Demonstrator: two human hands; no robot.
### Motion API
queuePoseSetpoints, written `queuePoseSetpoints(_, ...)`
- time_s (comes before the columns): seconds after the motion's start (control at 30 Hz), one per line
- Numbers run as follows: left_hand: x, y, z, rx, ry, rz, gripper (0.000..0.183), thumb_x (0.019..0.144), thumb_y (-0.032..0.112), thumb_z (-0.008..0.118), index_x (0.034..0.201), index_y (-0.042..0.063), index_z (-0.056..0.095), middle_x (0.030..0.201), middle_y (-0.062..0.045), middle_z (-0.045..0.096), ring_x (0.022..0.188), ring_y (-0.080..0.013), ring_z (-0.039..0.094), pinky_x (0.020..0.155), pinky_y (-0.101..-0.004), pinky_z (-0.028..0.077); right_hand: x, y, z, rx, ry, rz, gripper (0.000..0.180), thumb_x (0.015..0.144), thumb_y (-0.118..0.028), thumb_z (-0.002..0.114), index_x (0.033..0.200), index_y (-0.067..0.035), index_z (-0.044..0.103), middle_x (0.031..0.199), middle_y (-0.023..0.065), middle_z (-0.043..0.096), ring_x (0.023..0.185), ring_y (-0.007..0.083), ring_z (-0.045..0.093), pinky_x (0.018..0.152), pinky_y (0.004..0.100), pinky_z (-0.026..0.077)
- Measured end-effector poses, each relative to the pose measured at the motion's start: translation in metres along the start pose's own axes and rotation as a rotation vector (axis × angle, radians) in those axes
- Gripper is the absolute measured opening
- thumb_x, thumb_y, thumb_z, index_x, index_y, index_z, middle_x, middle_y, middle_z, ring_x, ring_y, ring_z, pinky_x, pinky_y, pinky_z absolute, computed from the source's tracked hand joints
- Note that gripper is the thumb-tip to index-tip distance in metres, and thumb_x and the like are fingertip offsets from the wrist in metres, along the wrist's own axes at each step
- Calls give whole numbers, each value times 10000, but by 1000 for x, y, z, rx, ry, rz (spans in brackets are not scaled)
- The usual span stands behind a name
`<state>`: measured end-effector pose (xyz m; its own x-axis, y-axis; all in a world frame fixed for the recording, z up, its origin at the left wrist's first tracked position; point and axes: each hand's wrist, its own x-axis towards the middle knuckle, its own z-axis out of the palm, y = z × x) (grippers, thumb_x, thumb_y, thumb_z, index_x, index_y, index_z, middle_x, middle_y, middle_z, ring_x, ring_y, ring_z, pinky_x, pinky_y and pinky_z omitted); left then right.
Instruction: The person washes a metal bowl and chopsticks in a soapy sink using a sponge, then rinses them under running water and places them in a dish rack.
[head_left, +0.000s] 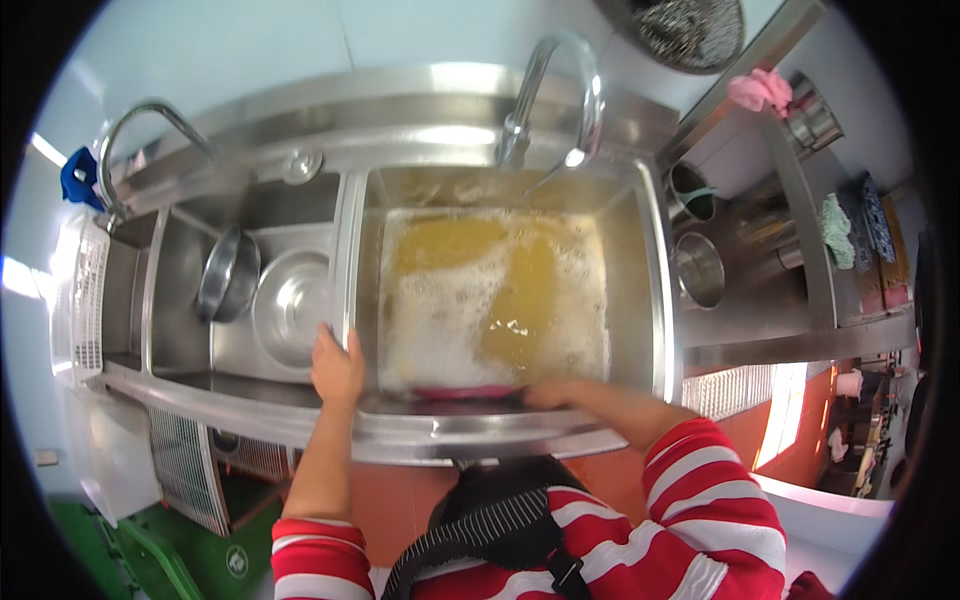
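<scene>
A stainless steel sink basin (652, 285) holds yellowish water with white foam, under a running or dripping gooseneck faucet (589, 112); which of the two cannot be told. At the basin's near wall my right hand (555, 393) grips a dark, blurred object with a pink edge (469, 392); its kind is unclear. My left hand (339, 367) rests at the divider (349, 262) between the basins, fingers apart, beside a shallow round metal bowl or lid (289, 307) in the left basin. A tilted metal bowl (229, 275) leans near that basin's left side.
A second faucet (154, 109) arches at the left, near a white plastic basket (77, 296). Metal pots (699, 270) and a pink cloth (759, 90) are on the shelving at right. A round strainer or pan (682, 34) hangs on the wall. A green bin (225, 555) stands below left.
</scene>
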<state>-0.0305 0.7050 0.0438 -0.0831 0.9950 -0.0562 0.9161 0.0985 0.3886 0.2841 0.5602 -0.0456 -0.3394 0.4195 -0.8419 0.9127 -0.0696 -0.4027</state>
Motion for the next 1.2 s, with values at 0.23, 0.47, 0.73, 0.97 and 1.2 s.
queuePoseSetpoints(0.23, 1, -3, 5, 41, 8, -36, 577, 844, 404, 455, 1227, -17, 363, 1131, -217, 511, 1012, -371, 505, 834, -431, 407, -10, 126, -30, 331, 519, 232, 368, 837, -323, 437, 888, 3, 599, 837, 215, 595, 824, 297, 599, 662, 395, 463)
queuePoseSetpoints(0.47, 2, 1, 1, 54, -26, -105, 581, 844, 404, 457, 1239, -5, 340, 1170, -212, 481, 1042, -366, 487, 854, -421, 394, 19, 109, -54, 446, 810, 571, 600, 738, -159, 594, 1259, -32, 325, 1090, 238, 531, 1019, 350, 521, 852, 419, 411)
queuePoseSetpoints(0.73, 3, 4, 0, 82, -54, -125, 559, 842, 403, 460, 1224, 14, 336, 1137, -204, 500, 963, -385, 519, 808, -435, 411, 28, 114, -105, 322, 801, 559, 274, 768, -143, 489, 1023, -107, 583, 945, 168, 602, 914, 324, 564, 775, 413, 454)
queuePoseSetpoints(0.97, 5, 4, 1, 68, -62, -123, 566, 837, 391, 472, 1229, 8, 333, 1118, -203, 507, 948, -382, 524, 791, -433, 420, 62, 131, -87, 93, 1064, 404, 610, 745, -209, 547, 1309, -158, 323, 1294, 208, 356, 1130, 361, 412, 975, 396, 318)
queuePoseSetpoints(1.2, 5, 5, 0, 46, -42, -122, 581, 821, 383, 496, 1226, -6, 350, 1086, -210, 519, 936, -384, 527, 781, -426, 427, 75, 70, -122, -213, 301, 303, 367, 801, -299, 519, 1116, -113, 544, 1089, 225, 533, 1066, 351, 476, 928, 371, 363)
